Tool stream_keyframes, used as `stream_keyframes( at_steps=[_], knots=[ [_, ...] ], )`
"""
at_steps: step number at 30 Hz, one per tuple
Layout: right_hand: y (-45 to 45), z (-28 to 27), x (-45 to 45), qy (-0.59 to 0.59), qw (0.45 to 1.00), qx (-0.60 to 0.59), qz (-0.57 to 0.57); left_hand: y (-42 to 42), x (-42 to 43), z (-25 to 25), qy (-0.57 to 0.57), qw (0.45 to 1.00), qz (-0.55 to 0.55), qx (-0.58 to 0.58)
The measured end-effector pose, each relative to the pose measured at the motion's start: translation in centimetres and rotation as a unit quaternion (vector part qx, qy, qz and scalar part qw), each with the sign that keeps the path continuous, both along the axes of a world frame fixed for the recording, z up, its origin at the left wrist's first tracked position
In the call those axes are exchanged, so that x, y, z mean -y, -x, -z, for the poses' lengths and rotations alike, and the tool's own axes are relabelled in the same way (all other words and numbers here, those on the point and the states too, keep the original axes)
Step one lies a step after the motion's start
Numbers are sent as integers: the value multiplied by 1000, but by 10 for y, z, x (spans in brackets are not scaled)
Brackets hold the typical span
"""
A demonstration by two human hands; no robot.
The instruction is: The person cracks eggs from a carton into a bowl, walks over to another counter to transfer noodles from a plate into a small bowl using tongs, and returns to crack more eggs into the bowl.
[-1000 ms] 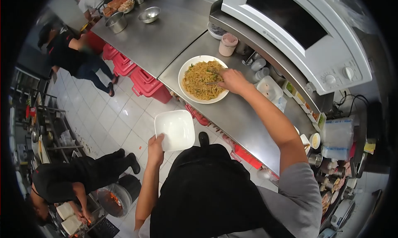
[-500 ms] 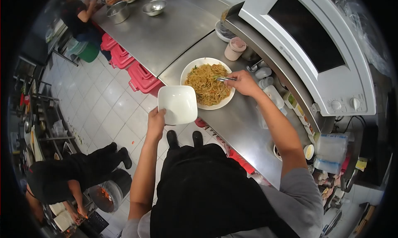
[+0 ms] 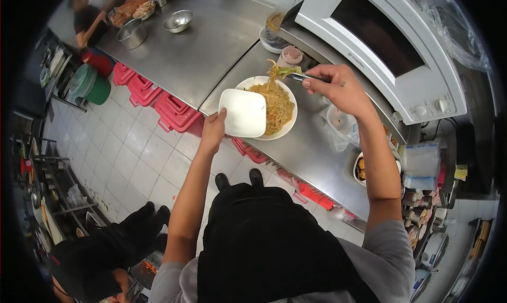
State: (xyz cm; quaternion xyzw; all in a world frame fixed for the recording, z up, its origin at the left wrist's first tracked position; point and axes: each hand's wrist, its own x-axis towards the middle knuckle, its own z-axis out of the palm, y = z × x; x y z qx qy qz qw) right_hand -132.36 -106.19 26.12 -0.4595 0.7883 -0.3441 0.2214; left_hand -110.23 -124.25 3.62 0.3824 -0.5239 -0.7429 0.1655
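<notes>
My left hand (image 3: 214,130) grips the near-left edge of a white square bowl (image 3: 242,113), thumb over its rim; no food shows inside. Beyond the bowl, and partly covered by it, is a round white plate (image 3: 294,106) heaped with fried noodles (image 3: 281,112). My right hand (image 3: 338,87) is closed on metal tongs (image 3: 297,77), raised above the plate's far right side. From their tips hangs a strand bunch of noodles with a green vegetable piece (image 3: 285,70), trailing down toward the heap.
A microwave (image 3: 391,55) stands on a shelf at the right. On the steel counter (image 3: 211,49) are a pink-lidded jar (image 3: 290,56), a steel bowl (image 3: 178,21) and a pot (image 3: 132,34). Red bins (image 3: 177,113) sit below. One person works far left, another (image 3: 100,250) lower left.
My right hand has risen and moved right with the tongs, lifting noodles off the heap. My left hand has brought the bowl up and right, over the plate's edge.
</notes>
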Motion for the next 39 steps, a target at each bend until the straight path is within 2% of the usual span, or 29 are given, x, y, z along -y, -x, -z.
stream_keyframes(
  at_steps=[1,2,3,4,6,9,13,15,18,23,28,30,31,33,34,36,37,39],
  knots=[
    [-8,1,0,-2,1000,-1,4,6,-3,-6,-25,1000,-10,3],
    [-18,4,2,-4,998,-67,-5,10,-3,-9,-50,998,-21,7],
    [-27,9,5,-5,991,-131,-15,11,0,-5,-53,998,-17,8],
    [-32,28,10,-8,991,-131,-11,12,2,-2,-36,999,13,16],
    [-42,78,16,-137,953,-251,-98,13,1,0,-19,998,50,25],
    [-54,81,17,-176,939,-282,-93,14,0,1,-9,999,35,40],
    [-31,59,2,-207,935,-280,-61,11,-3,6,-38,999,6,10],
    [-14,62,-5,-185,954,-237,-21,3,-1,2,-56,998,2,-1],
    [12,99,-7,-253,942,-219,3,-7,8,11,-43,999,-7,2],
    [30,184,4,-212,954,-212,-35,-40,21,23,-51,998,-25,13],
    [22,207,22,-187,954,-234,-28,-59,14,20,-53,998,-41,1],
    [32,207,18,-114,982,-148,-34,-62,14,21,-48,997,-52,2],
    [37,207,13,-112,981,-152,-37,-63,15,22,-47,998,-50,1],
    [46,204,3,-79,997,-1,-17,-64,17,23,-43,998,-50,-4],
    [49,203,-2,-77,997,-4,-19,-64,18,24,-37,998,-54,-6],
    [48,189,-9,-88,989,116,28,-61,19,21,-27,998,-57,-11],
    [52,188,-11,-85,989,114,29,-59,21,20,-25,997,-67,-9],
    [55,185,-13,-64,973,213,70,-54,23,16,-20,997,-73,-7]
  ],
)
